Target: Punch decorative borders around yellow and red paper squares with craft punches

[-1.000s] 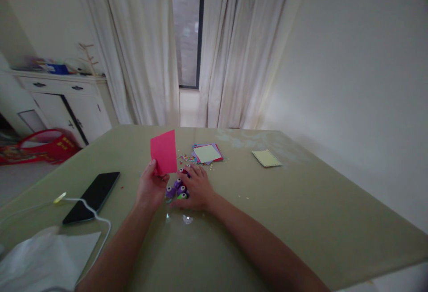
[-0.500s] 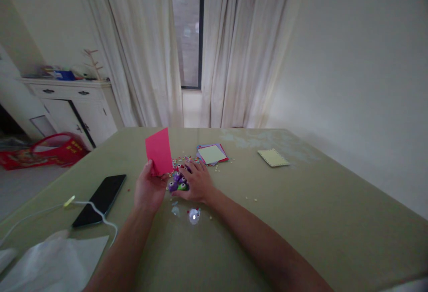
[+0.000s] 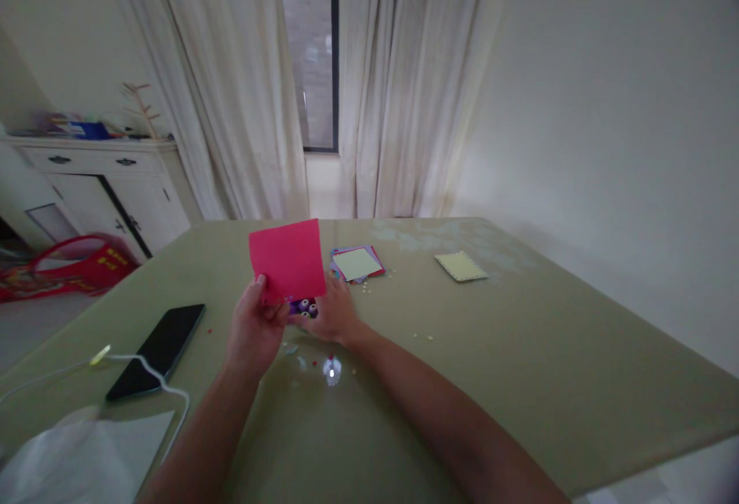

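My left hand (image 3: 259, 323) pinches the lower left corner of a bright pink square of paper (image 3: 285, 258), held upright above the table with its flat face toward me. Right beside it, my right hand (image 3: 333, 312) lies low around a cluster of small purple figures with big round eyes (image 3: 305, 307). Its thumb stretches in front of them, apart from the fingers, whose tips are partly hidden behind the paper. The pink paper also covers part of the cluster.
Behind my right hand lies a stack of coloured square papers (image 3: 356, 264). A pale yellow square (image 3: 460, 265) with a dotted edge rests farther right. A black phone (image 3: 158, 350), a white cable (image 3: 153, 369) and white tissue (image 3: 86, 450) are at left. A shiny clear piece (image 3: 332, 370) sits in front.
The pink paper has turned to face me more fully and now hides more of the figures and of my right fingers. My view has shifted slightly to the right.
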`<state>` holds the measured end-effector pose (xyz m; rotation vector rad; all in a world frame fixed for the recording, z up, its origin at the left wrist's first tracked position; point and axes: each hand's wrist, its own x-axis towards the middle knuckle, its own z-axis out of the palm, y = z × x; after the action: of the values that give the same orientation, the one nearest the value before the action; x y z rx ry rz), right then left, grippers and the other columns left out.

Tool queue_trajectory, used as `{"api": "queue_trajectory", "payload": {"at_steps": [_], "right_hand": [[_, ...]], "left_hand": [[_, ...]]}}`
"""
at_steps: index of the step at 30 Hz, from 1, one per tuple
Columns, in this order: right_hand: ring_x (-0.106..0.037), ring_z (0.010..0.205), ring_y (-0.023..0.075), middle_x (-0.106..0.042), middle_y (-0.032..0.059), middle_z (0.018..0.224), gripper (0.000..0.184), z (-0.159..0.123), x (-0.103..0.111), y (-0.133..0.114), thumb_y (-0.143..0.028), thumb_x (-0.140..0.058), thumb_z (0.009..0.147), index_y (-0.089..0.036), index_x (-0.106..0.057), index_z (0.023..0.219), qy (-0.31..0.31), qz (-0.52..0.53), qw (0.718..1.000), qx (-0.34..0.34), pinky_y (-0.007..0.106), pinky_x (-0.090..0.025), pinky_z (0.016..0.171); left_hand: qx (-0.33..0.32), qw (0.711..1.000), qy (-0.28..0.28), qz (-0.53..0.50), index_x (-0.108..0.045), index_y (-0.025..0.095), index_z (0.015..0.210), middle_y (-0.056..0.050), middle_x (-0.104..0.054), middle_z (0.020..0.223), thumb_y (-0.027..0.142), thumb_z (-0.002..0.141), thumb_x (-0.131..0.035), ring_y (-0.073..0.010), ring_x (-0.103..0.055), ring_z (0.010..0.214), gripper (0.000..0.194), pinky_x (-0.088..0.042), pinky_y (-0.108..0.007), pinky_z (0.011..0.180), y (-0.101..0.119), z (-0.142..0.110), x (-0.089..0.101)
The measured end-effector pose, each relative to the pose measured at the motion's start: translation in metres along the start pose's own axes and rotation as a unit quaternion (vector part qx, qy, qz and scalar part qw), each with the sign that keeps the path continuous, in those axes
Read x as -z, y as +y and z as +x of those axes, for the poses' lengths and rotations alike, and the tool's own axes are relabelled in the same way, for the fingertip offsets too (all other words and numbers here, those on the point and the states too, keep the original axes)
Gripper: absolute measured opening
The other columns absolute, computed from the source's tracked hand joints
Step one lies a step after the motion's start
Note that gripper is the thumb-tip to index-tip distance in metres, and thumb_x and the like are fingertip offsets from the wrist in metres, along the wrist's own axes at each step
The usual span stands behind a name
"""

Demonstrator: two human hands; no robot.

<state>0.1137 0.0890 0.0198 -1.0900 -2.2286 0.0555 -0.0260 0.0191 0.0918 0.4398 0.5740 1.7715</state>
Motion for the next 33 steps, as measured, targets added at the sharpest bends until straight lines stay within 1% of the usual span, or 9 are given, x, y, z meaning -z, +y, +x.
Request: {"api": "queue_trajectory", "payload": {"at_steps": [3, 6, 10, 13, 19, 24, 29, 31, 33], "right_hand": [[-0.052, 0.141, 0.0320, -0.061, 0.0198, 0.149, 0.060, -0.010, 0.020, 0.016, -0.050, -0.074, 0.098, -0.014, -0.061, 0.144, 0.041, 0.036, 0.998, -0.013, 0.050, -0.037, 0.123], [-0.057, 0.134, 0.0297, -0.066, 0.0153, 0.141, 0.042, -0.033, 0.037, 0.028, -0.041, -0.075, 0.098, -0.019, -0.069, 0.133, 0.032, 0.050, 0.998, 0.010, 0.047, -0.041, 0.119], [-0.056, 0.135, 0.0316, -0.063, 0.0137, 0.145, 0.044, -0.058, 0.045, 0.030, -0.042, -0.082, 0.093, -0.025, -0.071, 0.132, -0.007, 0.042, 0.996, 0.074, 0.050, -0.043, 0.116], [-0.054, 0.137, 0.0331, -0.061, 0.0134, 0.150, 0.043, -0.061, 0.043, 0.027, -0.037, -0.083, 0.092, -0.027, -0.070, 0.131, -0.034, 0.023, 0.997, 0.071, 0.052, -0.042, 0.115], [-0.065, 0.114, 0.0294, -0.073, 0.0121, 0.121, 0.038, -0.061, 0.045, 0.023, -0.039, -0.085, 0.090, -0.021, -0.069, 0.119, -0.084, 0.024, 0.995, 0.056, 0.044, -0.050, 0.103], [-0.066, 0.109, 0.0281, -0.073, 0.0114, 0.115, 0.025, -0.062, 0.043, 0.017, -0.025, -0.078, 0.092, -0.021, -0.067, 0.114, -0.091, 0.041, 0.995, 0.010, 0.040, -0.054, 0.097], [-0.071, 0.110, 0.0262, -0.073, 0.0135, 0.124, 0.049, -0.084, 0.062, 0.024, -0.015, -0.078, 0.081, -0.017, -0.067, 0.129, -0.086, 0.095, 0.991, -0.035, 0.039, -0.057, 0.101], [-0.074, 0.105, 0.0252, -0.072, 0.0160, 0.130, 0.043, -0.100, 0.075, 0.032, -0.016, -0.077, 0.079, -0.016, -0.074, 0.121, -0.079, 0.147, 0.983, -0.070, 0.037, -0.061, 0.095], [-0.075, 0.108, 0.0261, -0.071, 0.0157, 0.135, 0.039, -0.112, 0.088, 0.038, -0.017, -0.076, 0.077, -0.018, -0.079, 0.117, -0.054, 0.268, 0.952, -0.137, 0.039, -0.062, 0.094]], "left_hand": [[-0.016, 1.000, -0.008, -0.006, -0.055, 0.020, 0.070, 0.013, -0.057, 0.055, 0.025, 0.065, -0.099, -0.0018, -0.042, 0.039, 0.045, -0.036, -0.015, 0.035, 0.005, 0.001, 0.000], [-0.031, 1.000, -0.002, -0.001, -0.060, 0.019, 0.077, 0.012, -0.068, 0.068, 0.027, 0.059, -0.103, 0.0011, -0.046, 0.042, 0.047, -0.035, -0.010, 0.036, 0.004, 0.003, 0.001], [-0.023, 0.999, 0.000, 0.036, -0.063, 0.019, 0.079, 0.012, -0.067, 0.064, 0.029, 0.053, -0.106, -0.0005, -0.053, 0.046, 0.052, -0.038, -0.007, 0.037, -0.008, 0.003, 0.004], [-0.028, 0.997, 0.002, 0.075, -0.063, 0.019, 0.079, 0.011, -0.069, 0.065, 0.030, 0.052, -0.107, -0.0010, -0.050, 0.042, 0.053, -0.039, -0.009, 0.036, -0.021, 0.002, 0.005], [-0.061, 0.984, -0.010, 0.164, -0.068, 0.019, 0.088, 0.010, -0.068, 0.059, 0.037, 0.064, -0.102, -0.0013, -0.045, 0.037, 0.045, -0.035, -0.010, 0.035, -0.035, -0.006, 0.006], [-0.058, 0.976, -0.021, 0.209, -0.067, 0.019, 0.091, 0.007, -0.070, 0.059, 0.041, 0.068, -0.099, -0.0082, -0.060, 0.042, 0.045, -0.046, -0.014, 0.039, -0.040, -0.016, 0.002], [-0.024, 0.977, -0.026, 0.208, -0.066, 0.022, 0.107, 0.003, -0.079, 0.079, 0.042, 0.069, -0.097, -0.0137, -0.072, 0.051, 0.053, -0.053, -0.018, 0.041, -0.050, -0.026, -0.003], [-0.008, 0.977, -0.024, 0.211, -0.066, 0.023, 0.111, 0.002, -0.080, 0.085, 0.040, 0.068, -0.098, -0.0156, -0.076, 0.056, 0.057, -0.054, -0.018, 0.042, -0.056, -0.031, -0.004], [0.007, 0.975, -0.021, 0.221, -0.067, 0.022, 0.112, 0.000, -0.080, 0.087, 0.037, 0.066, -0.099, -0.0166, -0.077, 0.060, 0.059, -0.054, -0.017, 0.043, -0.062, -0.036, -0.004]]}}
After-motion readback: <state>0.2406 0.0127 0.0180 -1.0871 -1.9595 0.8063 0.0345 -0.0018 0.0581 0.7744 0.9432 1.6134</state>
